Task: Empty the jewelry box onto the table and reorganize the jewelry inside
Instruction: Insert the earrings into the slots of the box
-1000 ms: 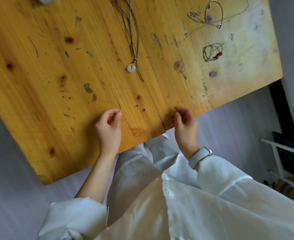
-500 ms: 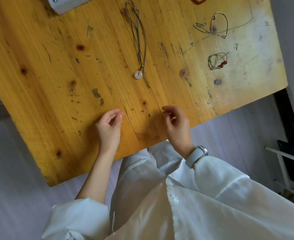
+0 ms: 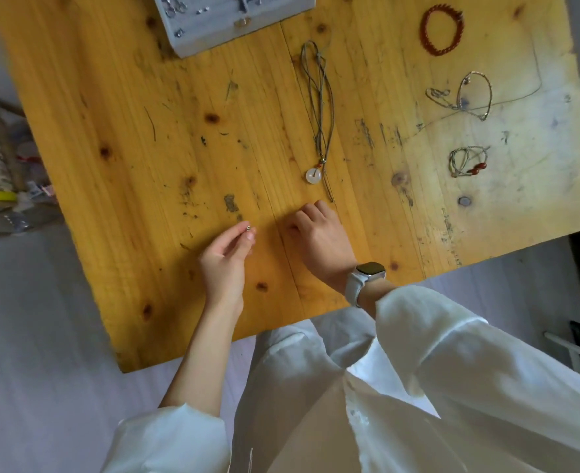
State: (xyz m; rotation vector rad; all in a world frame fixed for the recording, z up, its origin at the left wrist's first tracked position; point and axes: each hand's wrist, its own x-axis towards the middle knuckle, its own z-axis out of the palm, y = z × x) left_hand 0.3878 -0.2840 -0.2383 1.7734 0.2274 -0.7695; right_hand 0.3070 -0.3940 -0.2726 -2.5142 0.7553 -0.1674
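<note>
A grey jewelry box (image 3: 213, 25) stands open at the table's far edge, with small pieces inside. My left hand (image 3: 225, 257) pinches a tiny silver stud (image 3: 248, 228) between thumb and fingertips just above the wooden table (image 3: 128, 165). My right hand (image 3: 319, 238), with a white watch on the wrist, lies palm down on the table to the right of it, fingers curled over the spot below the cord necklace (image 3: 317, 131) with its white ring pendant. What is under those fingers is hidden.
A red bead bracelet (image 3: 442, 29) lies at the far right. Nearer are a thin silver chain bracelet (image 3: 473, 95) and a coiled cord bracelet with red beads (image 3: 467, 162). Clutter sits on the floor at the left, and the table's near edge is close to my lap.
My right hand has moved left and forward and turned palm down over the small pieces on the table. The view has tilted up, bringing the jewelry box and red bracelet into sight.
</note>
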